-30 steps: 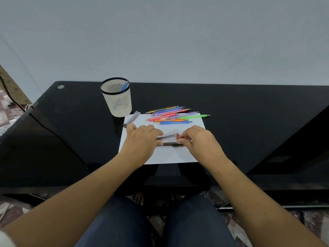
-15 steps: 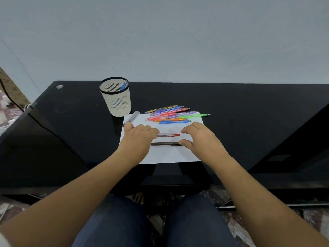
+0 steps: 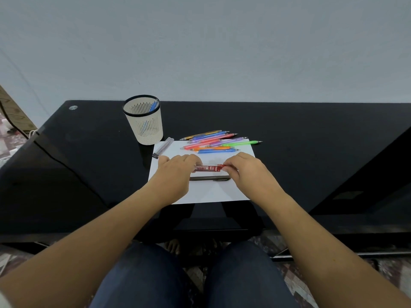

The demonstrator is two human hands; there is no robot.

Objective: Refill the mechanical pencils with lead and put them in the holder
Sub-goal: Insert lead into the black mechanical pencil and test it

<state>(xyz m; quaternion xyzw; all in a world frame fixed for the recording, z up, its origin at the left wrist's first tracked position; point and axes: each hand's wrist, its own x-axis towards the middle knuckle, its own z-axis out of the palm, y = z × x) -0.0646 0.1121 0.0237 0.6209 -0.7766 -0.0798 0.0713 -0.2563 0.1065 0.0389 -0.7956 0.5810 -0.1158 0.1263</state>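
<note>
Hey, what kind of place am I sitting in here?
Probably a home desk corner: a black glass desk against a plain wall, a mesh holder, coloured pencils on paper.

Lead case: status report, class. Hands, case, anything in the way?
Left hand grips lead case, right hand pinches its red end. Case over white paper. Black pencil lies close by, not blocking.

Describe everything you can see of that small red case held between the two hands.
The lead case is a slim, flat box, seemingly plastic: clear along its top edge, with a red label printed 2B in white and a red tip at its right end. It is held level, left to right, over the white paper, just beyond a dark pencil. The left hand grips its left end; the right hand pinches the tip.
</note>
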